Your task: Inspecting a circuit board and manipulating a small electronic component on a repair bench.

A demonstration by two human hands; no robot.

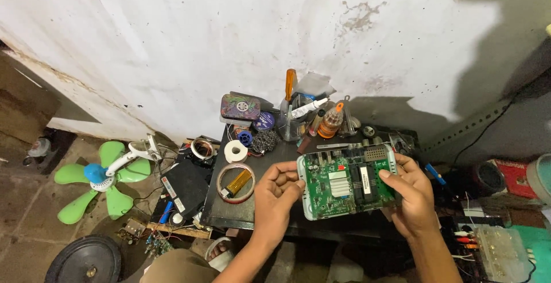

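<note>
Over table edge point(229, 217) | both hands point(275, 194) grip circuit board point(344, 182) ends

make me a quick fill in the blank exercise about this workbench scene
1. Both hands, left hand and right hand, hold a ____ circuit board in a white tray.
2. The fan blades on the floor are ____.
3. The screwdriver standing in the holder has an ____ handle.

Missing words: green; green; orange

One circuit board point(347, 181), two hands point(278, 194).
</note>
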